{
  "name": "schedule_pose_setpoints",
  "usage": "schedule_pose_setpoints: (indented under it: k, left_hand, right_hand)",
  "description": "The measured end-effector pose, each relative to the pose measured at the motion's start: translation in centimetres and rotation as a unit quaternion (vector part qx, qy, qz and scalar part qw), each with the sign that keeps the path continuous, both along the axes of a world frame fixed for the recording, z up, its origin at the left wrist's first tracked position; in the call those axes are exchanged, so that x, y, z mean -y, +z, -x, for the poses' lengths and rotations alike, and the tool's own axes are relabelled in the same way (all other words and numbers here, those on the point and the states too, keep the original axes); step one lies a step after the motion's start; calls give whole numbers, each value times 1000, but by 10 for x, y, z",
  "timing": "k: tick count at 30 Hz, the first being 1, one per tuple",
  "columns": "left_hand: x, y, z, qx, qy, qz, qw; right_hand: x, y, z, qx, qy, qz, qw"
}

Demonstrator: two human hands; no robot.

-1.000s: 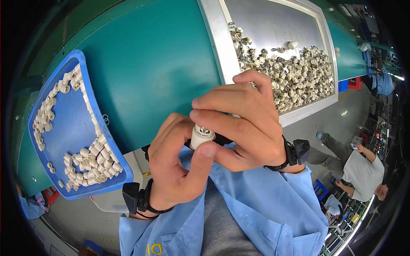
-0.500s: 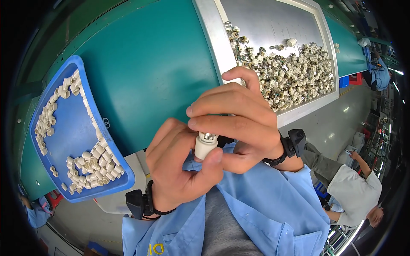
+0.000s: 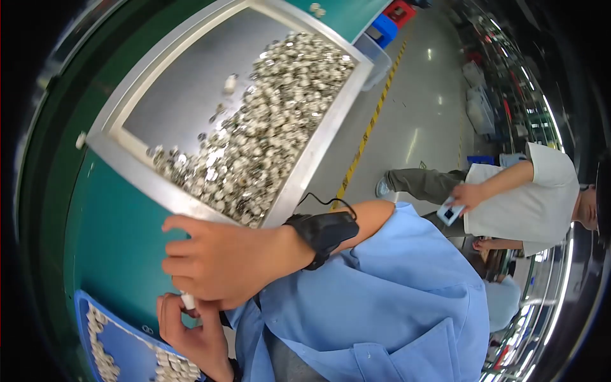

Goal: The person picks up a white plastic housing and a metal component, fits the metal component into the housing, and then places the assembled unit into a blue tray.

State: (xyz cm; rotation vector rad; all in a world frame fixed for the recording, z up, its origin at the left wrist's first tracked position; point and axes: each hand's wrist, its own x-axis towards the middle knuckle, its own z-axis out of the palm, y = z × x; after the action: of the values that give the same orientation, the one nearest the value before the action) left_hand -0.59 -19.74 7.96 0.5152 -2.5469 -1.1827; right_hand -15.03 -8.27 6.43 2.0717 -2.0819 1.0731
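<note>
- The left hand (image 3: 200, 344) pinched a small white tube (image 3: 187, 301) between thumb and fingers, just right of a blue bin (image 3: 135, 353) with white bits (image 3: 173, 369) in it.
- The white tube peeked out under the right hand, partly hidden.
- The right hand (image 3: 219, 261) bent over it; I could not tell if its fingers held the tube too.
- Up past that hand, a big silver tray (image 3: 146, 184) sat on a green table (image 3: 108, 235), with a heap of little shiny and white parts (image 3: 267, 127).
- A black box (image 3: 328, 232) was strapped to the right wrist.
- Far right, a person (image 3: 519, 197) held a small light blue thing (image 3: 450, 213).
</note>
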Motion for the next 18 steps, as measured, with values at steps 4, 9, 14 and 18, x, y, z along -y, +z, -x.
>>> schedule_pose_setpoints:
  k: [4, 9, 14, 18]
  left_hand:
    - [-4, 2, 9, 25, -8, 23, 999]
    - [-14, 5, 12, 29, 26, 5, 999]
    - [-7, 12, 13, 16, -35, 23, 999]
    - [-6, 10, 15, -40, -27, -64, 997]
  right_hand:
    - [-7, -7, -8, 36, -48, 33, 998]
    - [-6, -18, -18, 122, -42, 78, 989]
    - [-12, -8, -12, 152, 2, 18, 988]
    - [-15, 10, -6, 147, -32, -17, 989]
